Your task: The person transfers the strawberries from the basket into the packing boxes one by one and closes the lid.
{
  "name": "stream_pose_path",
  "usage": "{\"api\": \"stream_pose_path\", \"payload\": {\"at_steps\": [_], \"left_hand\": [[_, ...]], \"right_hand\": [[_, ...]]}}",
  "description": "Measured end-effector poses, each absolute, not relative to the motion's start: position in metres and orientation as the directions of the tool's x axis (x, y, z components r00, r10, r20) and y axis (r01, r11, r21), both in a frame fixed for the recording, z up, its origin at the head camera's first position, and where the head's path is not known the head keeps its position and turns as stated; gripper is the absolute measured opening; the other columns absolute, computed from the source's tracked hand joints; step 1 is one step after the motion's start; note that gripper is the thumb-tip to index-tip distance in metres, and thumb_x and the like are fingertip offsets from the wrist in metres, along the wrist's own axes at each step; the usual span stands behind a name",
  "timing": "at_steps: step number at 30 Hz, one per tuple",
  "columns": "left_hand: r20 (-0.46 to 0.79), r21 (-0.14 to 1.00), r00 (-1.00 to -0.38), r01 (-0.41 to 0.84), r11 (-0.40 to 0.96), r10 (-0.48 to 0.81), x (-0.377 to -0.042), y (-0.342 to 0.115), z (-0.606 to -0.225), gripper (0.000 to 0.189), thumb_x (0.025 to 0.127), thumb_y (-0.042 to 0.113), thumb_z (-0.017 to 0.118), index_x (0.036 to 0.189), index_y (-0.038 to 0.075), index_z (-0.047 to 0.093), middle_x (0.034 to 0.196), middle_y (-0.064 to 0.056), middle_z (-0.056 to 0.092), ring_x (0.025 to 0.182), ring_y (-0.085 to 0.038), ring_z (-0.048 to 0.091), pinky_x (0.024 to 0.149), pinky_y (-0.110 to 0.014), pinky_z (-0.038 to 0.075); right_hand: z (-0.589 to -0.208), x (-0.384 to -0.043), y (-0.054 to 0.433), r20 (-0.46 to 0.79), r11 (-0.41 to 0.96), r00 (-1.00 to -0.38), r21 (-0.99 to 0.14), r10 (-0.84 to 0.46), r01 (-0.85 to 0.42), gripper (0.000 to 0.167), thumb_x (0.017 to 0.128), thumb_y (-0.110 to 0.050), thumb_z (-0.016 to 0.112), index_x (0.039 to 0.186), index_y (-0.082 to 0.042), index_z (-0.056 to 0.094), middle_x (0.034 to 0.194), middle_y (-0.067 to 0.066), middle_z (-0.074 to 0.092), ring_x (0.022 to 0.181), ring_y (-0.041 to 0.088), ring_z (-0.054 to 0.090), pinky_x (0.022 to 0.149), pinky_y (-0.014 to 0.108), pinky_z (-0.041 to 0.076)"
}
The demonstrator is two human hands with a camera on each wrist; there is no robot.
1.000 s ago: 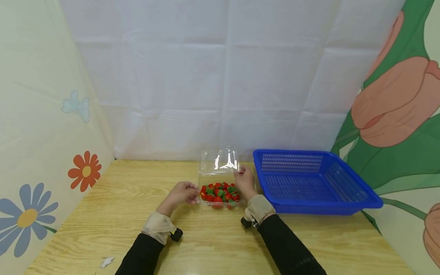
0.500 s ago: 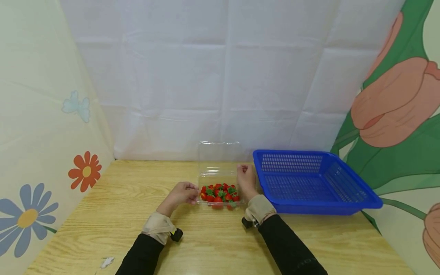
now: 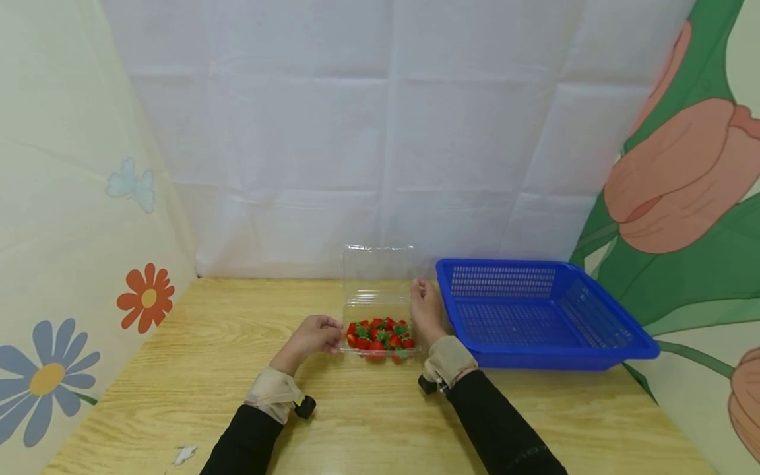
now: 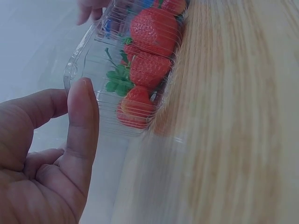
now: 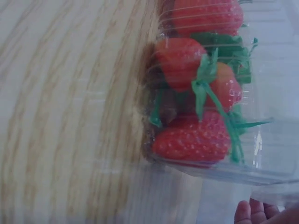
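Observation:
A clear plastic clamshell box (image 3: 380, 310) stands on the table in the head view, its lid (image 3: 378, 270) raised upright at the back. Red strawberries (image 3: 377, 336) with green leaves fill its base; the left wrist view shows strawberries (image 4: 154, 32) through the ridged wall. My left hand (image 3: 317, 333) pinches the box's left rim between thumb (image 4: 81, 112) and forefinger. My right hand (image 3: 425, 310) is at the lid's right edge, fingers bent; whether they touch the lid cannot be made out. Only a few right fingertips (image 5: 257, 212) show in the right wrist view.
A blue plastic basket (image 3: 534, 316) with slotted walls stands close to the right of my right hand. A white sheet (image 3: 380, 132) hangs behind the table. A small whitish patch (image 3: 185, 454) marks the table (image 3: 356, 422) at the front left.
The lid, tilted forward and shiny a second ago, has swung back upright. My right hand has shifted slightly up and right along its edge. My left hand has stayed at the rim.

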State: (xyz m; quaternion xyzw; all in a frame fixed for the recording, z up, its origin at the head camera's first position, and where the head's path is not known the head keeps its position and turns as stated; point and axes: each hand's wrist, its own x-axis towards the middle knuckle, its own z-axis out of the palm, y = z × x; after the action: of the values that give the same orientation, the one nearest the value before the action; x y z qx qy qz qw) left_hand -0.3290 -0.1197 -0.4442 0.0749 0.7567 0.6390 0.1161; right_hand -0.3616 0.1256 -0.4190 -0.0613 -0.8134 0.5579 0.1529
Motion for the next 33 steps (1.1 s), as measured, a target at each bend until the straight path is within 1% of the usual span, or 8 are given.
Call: {"api": "stream_pose_path", "payload": {"at_steps": [6,9,15,21,24,27,29,33], "left_hand": [[-0.083,0.984,-0.962,-0.037,0.177,0.262,-0.328,-0.119,-0.444,0.020,0.098,0.001,0.058,0.112,-0.013,0.057,0.083,-0.011,0.067,0.064,-0.011,0.062,0.059,-0.024,0.057],[-0.086,0.983,-0.962,-0.040,0.178,0.260,-0.328,-0.118,-0.443,0.021,0.099,0.001,0.057,0.113,-0.014,0.057,0.083,-0.010,0.067,0.064,-0.011,0.062,0.059,-0.024,0.057],[-0.087,0.984,-0.956,-0.039,0.174,0.279,-0.327,-0.116,-0.442,0.022,0.099,0.001,0.057,0.114,-0.014,0.057,0.084,-0.011,0.067,0.065,-0.011,0.062,0.060,-0.023,0.058],[-0.085,0.982,-0.956,-0.032,0.184,0.283,-0.327,-0.119,-0.443,0.024,0.099,0.004,0.060,0.115,-0.015,0.057,0.082,-0.008,0.067,0.064,-0.011,0.062,0.060,-0.024,0.058],[-0.085,0.984,-0.954,-0.035,0.176,0.287,-0.326,-0.120,-0.444,0.026,0.099,0.004,0.059,0.116,-0.015,0.057,0.082,-0.008,0.067,0.065,-0.010,0.062,0.060,-0.023,0.057],[-0.089,0.986,-0.952,-0.042,0.163,0.292,-0.326,-0.121,-0.444,0.027,0.099,0.003,0.057,0.118,-0.016,0.056,0.085,-0.010,0.068,0.065,-0.010,0.062,0.059,-0.023,0.057],[-0.090,0.986,-0.952,-0.044,0.160,0.294,-0.325,-0.121,-0.443,0.027,0.099,0.003,0.055,0.119,-0.016,0.056,0.087,-0.011,0.068,0.066,-0.010,0.062,0.060,-0.023,0.057],[-0.092,0.985,-0.954,-0.046,0.164,0.284,-0.324,-0.122,-0.441,0.029,0.101,0.005,0.050,0.121,-0.017,0.055,0.088,-0.013,0.066,0.067,-0.011,0.062,0.061,-0.023,0.058]], "right_hand": [[-0.414,-0.358,0.127,0.220,0.382,-0.936,-0.918,0.275,-0.104,0.048,0.111,-0.030,0.035,0.138,0.008,0.048,0.133,0.030,0.055,0.126,0.043,0.052,0.109,0.055,0.041],[-0.410,-0.355,0.127,0.225,0.380,-0.937,-0.918,0.267,-0.112,0.049,0.112,-0.032,0.032,0.137,0.008,0.047,0.131,0.029,0.055,0.125,0.043,0.051,0.109,0.054,0.041],[-0.402,-0.343,0.128,0.244,0.379,-0.935,-0.916,0.258,-0.134,0.048,0.112,-0.033,0.030,0.132,0.007,0.048,0.114,0.024,0.055,0.110,0.038,0.053,0.102,0.053,0.045],[-0.395,-0.324,0.132,0.261,0.419,-0.944,-0.894,0.203,-0.158,0.045,0.112,-0.035,0.028,0.118,0.005,0.048,0.098,0.019,0.048,0.093,0.034,0.049,0.086,0.048,0.044],[-0.394,-0.312,0.135,0.227,0.434,-0.963,-0.889,0.143,-0.145,0.055,0.112,-0.038,0.024,0.135,0.008,0.044,0.123,0.030,0.052,0.117,0.042,0.051,0.103,0.052,0.042],[-0.394,-0.301,0.139,0.188,0.449,-0.977,-0.885,0.099,-0.125,0.065,0.112,-0.041,0.022,0.152,0.009,0.030,0.155,0.032,0.033,0.145,0.046,0.031,0.121,0.055,0.024],[-0.395,-0.296,0.142,0.176,0.459,-0.981,-0.881,0.085,-0.118,0.064,0.112,-0.040,0.023,0.155,0.008,0.026,0.159,0.031,0.028,0.148,0.047,0.024,0.123,0.056,0.019],[-0.396,-0.286,0.145,0.184,0.475,-0.981,-0.870,0.068,-0.130,0.054,0.112,-0.032,0.028,0.147,0.008,0.039,0.150,0.033,0.042,0.142,0.047,0.036,0.119,0.057,0.028]]}}
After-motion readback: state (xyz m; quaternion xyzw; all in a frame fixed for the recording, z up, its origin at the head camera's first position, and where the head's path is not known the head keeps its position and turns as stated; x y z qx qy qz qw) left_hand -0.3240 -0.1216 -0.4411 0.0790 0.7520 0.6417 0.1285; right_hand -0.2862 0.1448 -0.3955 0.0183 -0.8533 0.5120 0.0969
